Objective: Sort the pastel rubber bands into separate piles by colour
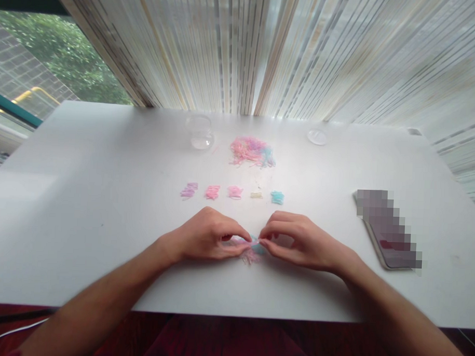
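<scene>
My left hand (216,234) and my right hand (297,240) meet near the front middle of the table, thumb and forefinger of each pinched together. Between the fingertips runs what looks like a thin pale elastic band, too small to see fully. Right beneath them lies a small loose pile of pink, lilac and blue bands (251,258), partly covered by the fingers. Beyond the hands is a row of sorted bunches: purple (189,190), deeper pink (212,192), light pink (235,192), pale yellow (256,195) and turquoise (277,197).
A larger mixed heap of bands (251,151) sits farther back on the white table (84,204). To its left stands a clear round jar (200,134), to its right a clear lid (317,136). A phone (387,230) lies at right. Strip curtains (234,53) hang behind.
</scene>
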Demonstrator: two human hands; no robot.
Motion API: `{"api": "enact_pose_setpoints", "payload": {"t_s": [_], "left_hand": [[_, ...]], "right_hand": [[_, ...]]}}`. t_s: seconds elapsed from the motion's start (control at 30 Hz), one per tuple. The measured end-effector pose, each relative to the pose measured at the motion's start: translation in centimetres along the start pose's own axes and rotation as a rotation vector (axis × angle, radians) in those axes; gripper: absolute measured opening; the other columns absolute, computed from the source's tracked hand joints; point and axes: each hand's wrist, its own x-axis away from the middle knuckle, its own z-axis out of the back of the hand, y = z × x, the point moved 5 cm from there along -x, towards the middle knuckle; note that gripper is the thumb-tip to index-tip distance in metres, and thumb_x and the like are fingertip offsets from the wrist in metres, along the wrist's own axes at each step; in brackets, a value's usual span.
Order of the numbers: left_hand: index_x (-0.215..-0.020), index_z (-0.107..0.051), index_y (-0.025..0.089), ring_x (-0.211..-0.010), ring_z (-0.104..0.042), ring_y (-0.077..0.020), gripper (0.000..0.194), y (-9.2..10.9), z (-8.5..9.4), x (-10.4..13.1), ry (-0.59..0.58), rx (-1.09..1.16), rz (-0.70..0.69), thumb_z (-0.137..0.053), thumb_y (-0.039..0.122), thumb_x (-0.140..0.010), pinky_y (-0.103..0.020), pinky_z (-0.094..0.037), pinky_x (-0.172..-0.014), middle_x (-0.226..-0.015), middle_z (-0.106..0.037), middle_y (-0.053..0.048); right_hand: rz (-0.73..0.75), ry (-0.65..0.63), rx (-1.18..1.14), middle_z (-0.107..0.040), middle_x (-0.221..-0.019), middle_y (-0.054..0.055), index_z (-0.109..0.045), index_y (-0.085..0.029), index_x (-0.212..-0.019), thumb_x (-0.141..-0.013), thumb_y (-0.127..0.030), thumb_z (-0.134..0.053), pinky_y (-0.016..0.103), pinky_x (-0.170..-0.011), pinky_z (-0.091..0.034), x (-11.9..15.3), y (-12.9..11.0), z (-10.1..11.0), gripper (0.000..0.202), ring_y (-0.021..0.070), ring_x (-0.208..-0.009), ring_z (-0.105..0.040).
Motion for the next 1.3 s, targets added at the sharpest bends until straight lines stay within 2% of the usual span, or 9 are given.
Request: {"api": "enact_pose_setpoints", "payload": {"t_s": [0.27,0.47,0.57,0.77,0.87,1.0,1.13,1.3], "left_hand": [[-0.09,-0.078,0.02,-0.048,-0.05,-0.0068,0.011,0.0,0.6,0.0,0.002,-0.02,-0.012,-0.068,0.024,-0.09,-0.022,-0.035,-0.051,-0.06,-0.067,0.004],[-0.09,-0.079,0.02,-0.048,-0.052,-0.0072,0.01,0.0,0.4,0.1,-0.025,-0.02,0.007,-0.07,0.025,-0.088,-0.022,-0.036,-0.051,-0.061,-0.068,0.004],[-0.095,-0.078,0.019,-0.047,-0.052,-0.0073,0.013,0.0,0.5,0.1,0.029,-0.04,-0.003,-0.073,0.028,-0.087,-0.021,-0.037,-0.05,-0.061,-0.069,0.004],[-0.096,-0.076,0.015,-0.047,-0.05,-0.0065,0.012,0.3,1.5,-0.1,0.237,-0.066,-0.071,-0.072,0.025,-0.09,-0.021,-0.039,-0.052,-0.064,-0.071,0.002],[-0.09,-0.077,0.016,-0.046,-0.048,-0.0062,0.009,0.3,1.6,-0.2,0.248,-0.083,-0.076,-0.07,0.022,-0.091,-0.021,-0.038,-0.051,-0.058,-0.067,0.003],[-0.094,-0.077,0.016,-0.046,-0.046,-0.0064,0.011,0.2,1.5,-0.2,0.249,-0.082,-0.055,-0.071,0.025,-0.09,-0.02,-0.038,-0.05,-0.057,-0.065,0.004],[-0.089,-0.077,0.017,-0.045,-0.043,-0.0064,0.01,0.2,1.5,-0.1,0.273,-0.091,-0.055,-0.069,0.024,-0.091,-0.021,-0.036,-0.05,-0.054,-0.061,0.005],[-0.097,-0.077,0.017,-0.045,-0.038,-0.0064,0.015,0.0,1.5,0.0,0.296,-0.097,-0.034,-0.073,0.029,-0.089,-0.02,-0.035,-0.048,-0.05,-0.052,0.008]], "right_hand": [[0.004,0.05,0.01,-0.066,-0.083,0.003,-0.071,-0.018,-0.094,-0.094,-0.019,-0.062,0.024,-0.067,-0.047,0.1,0.0,0.6,0.009,0.0136,-0.075,-0.061],[0.045,0.16,0.026,-0.067,-0.08,0.003,-0.069,-0.019,-0.091,-0.095,-0.018,-0.062,0.025,-0.068,-0.048,0.1,-0.2,1.3,0.008,0.0141,-0.075,-0.061],[0.078,0.194,0.029,-0.067,-0.08,0.003,-0.069,-0.019,-0.092,-0.095,-0.018,-0.062,0.026,-0.067,-0.049,0.1,-0.3,1.2,0.008,0.0144,-0.074,-0.061],[0.134,0.285,0.054,-0.069,-0.083,0.005,-0.069,-0.018,-0.095,-0.097,-0.018,-0.062,0.027,-0.066,-0.05,0.0,-0.4,0.8,0.008,0.0149,-0.074,-0.062],[0.162,0.332,0.075,-0.069,-0.082,0.004,-0.069,-0.019,-0.094,-0.097,-0.019,-0.061,0.027,-0.065,-0.051,0.0,-0.6,0.9,0.008,0.015,-0.073,-0.062],[0.174,0.371,0.096,-0.07,-0.082,0.004,-0.069,-0.019,-0.095,-0.097,-0.017,-0.061,0.027,-0.065,-0.052,-0.1,-0.8,1.0,0.009,0.015,-0.072,-0.062],[0.185,0.37,0.118,-0.07,-0.082,0.005,-0.07,-0.019,-0.095,-0.097,-0.018,-0.06,0.028,-0.065,-0.053,-0.1,-0.9,0.8,0.01,0.0153,-0.072,-0.063],[0.2,0.359,0.119,-0.071,-0.083,0.005,-0.07,-0.019,-0.097,-0.097,-0.016,-0.06,0.027,-0.066,-0.054,-0.1,-1.0,0.6,0.011,0.0157,-0.074,-0.065]]}}
